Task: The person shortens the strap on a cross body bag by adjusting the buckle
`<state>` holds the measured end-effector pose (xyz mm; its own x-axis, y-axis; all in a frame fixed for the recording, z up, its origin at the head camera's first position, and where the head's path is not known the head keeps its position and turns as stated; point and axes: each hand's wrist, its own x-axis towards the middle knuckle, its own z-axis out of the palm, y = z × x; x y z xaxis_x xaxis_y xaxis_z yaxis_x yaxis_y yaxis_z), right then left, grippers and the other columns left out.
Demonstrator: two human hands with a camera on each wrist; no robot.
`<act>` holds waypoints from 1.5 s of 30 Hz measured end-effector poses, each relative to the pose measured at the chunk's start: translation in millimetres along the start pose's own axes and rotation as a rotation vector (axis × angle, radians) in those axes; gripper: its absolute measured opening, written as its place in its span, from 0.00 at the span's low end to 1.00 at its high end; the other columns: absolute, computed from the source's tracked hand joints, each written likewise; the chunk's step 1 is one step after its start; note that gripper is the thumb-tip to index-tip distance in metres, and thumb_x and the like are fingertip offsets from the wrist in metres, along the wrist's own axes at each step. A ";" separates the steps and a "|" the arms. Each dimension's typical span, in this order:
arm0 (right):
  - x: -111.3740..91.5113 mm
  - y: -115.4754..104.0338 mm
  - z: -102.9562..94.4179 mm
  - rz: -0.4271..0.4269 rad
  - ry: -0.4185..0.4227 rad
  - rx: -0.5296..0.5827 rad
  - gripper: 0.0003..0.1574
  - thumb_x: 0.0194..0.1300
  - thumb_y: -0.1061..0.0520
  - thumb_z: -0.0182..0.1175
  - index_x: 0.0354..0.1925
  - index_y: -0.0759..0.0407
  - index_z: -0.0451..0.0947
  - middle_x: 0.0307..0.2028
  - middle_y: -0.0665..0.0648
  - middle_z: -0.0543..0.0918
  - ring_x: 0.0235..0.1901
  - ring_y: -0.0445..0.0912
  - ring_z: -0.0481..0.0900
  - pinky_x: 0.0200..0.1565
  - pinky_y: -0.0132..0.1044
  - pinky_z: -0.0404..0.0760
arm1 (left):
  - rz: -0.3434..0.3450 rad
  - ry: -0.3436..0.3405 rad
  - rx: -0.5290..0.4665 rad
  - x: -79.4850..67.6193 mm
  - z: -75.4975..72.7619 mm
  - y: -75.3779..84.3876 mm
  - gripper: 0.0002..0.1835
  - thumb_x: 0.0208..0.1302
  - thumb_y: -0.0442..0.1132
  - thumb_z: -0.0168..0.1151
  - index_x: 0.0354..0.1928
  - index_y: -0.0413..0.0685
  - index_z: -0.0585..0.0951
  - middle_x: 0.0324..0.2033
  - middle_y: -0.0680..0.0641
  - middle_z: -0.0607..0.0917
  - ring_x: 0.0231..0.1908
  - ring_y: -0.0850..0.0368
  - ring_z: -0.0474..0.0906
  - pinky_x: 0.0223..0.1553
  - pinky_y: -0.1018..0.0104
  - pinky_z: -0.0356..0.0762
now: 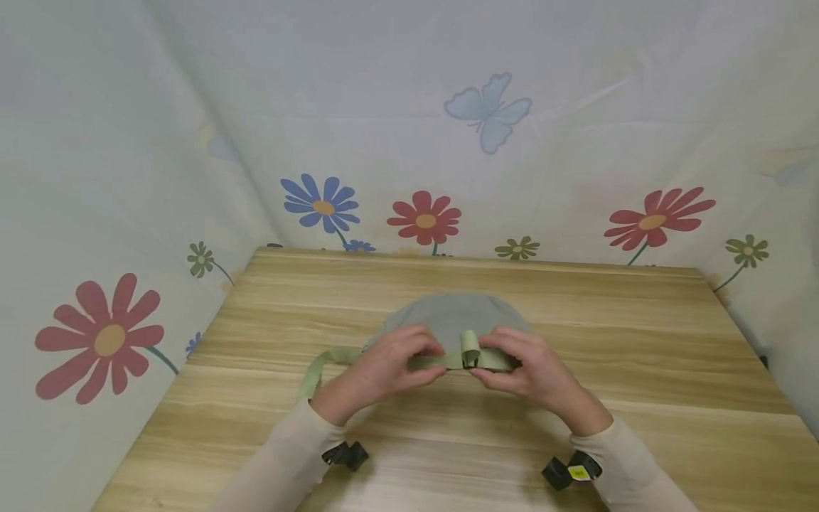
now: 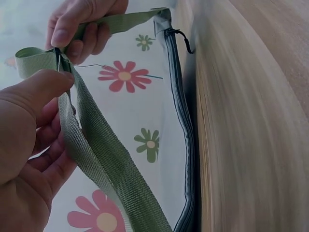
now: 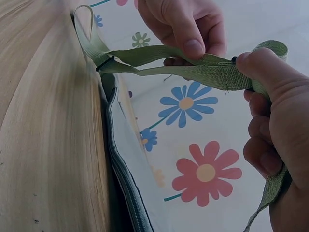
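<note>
A green webbing strap (image 1: 438, 361) is stretched between my two hands, with a loop of it standing up at a small dark buckle (image 1: 470, 363). On the left, my left hand (image 1: 389, 361) pinches the strap between thumb and fingers; in the left wrist view its thumb presses beside the buckle. My right hand (image 1: 536, 366) grips the strap on the buckle's other side, thumb at the buckle in the right wrist view. Behind the hands lies a grey-green bag (image 1: 457, 309), whose dark zip (image 2: 179, 101) runs along the edge facing me. The hands hide part of the bag.
The wood-grain table (image 1: 640, 341) lies under everything. Another stretch of strap (image 1: 313, 373) loops out past the left wrist. A white curtain (image 1: 358, 128) printed with flowers and a butterfly stands behind the table and along its sides.
</note>
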<state>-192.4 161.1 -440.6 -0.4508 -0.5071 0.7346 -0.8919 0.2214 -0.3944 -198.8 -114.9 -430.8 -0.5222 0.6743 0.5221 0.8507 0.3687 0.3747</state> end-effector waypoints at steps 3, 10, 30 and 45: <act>0.3 -0.2 -0.1 -0.007 0.004 -0.001 0.18 0.73 0.47 0.71 0.48 0.60 0.86 0.36 0.54 0.86 0.28 0.38 0.76 0.29 0.22 0.75 | 0.025 0.002 0.042 -0.5 -0.5 -0.3 0.12 0.61 0.35 0.82 0.44 0.42 0.88 0.39 0.50 0.89 0.40 0.60 0.85 0.46 0.73 0.86; -2.3 1.4 -0.4 0.019 0.007 -0.010 0.22 0.75 0.42 0.67 0.47 0.60 0.86 0.37 0.53 0.88 0.29 0.38 0.78 0.30 0.23 0.77 | 0.036 0.011 0.113 -2.6 0.8 -1.8 0.10 0.61 0.34 0.81 0.41 0.44 0.88 0.39 0.51 0.89 0.39 0.60 0.85 0.44 0.73 0.86; -8.4 5.0 -21.8 0.055 0.039 0.035 0.24 0.75 0.41 0.68 0.48 0.61 0.88 0.38 0.57 0.90 0.33 0.40 0.83 0.35 0.25 0.81 | -0.047 0.024 0.256 -50.5 -25.9 -27.9 0.12 0.56 0.31 0.82 0.38 0.45 0.87 0.36 0.52 0.88 0.37 0.59 0.86 0.41 0.68 0.87; -4.9 2.1 -19.4 0.065 -0.035 0.003 0.21 0.75 0.45 0.69 0.55 0.59 0.87 0.42 0.54 0.90 0.34 0.41 0.82 0.36 0.25 0.79 | -0.033 -0.007 -0.126 17.6 22.4 5.6 0.23 0.69 0.41 0.76 0.62 0.43 0.84 0.54 0.46 0.90 0.56 0.55 0.87 0.59 0.66 0.86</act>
<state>-192.8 180.2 -434.3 -0.5061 -0.5207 0.6876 -0.8606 0.2522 -0.4424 -201.8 -86.7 -436.7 -0.5488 0.6678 0.5028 0.8187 0.3077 0.4849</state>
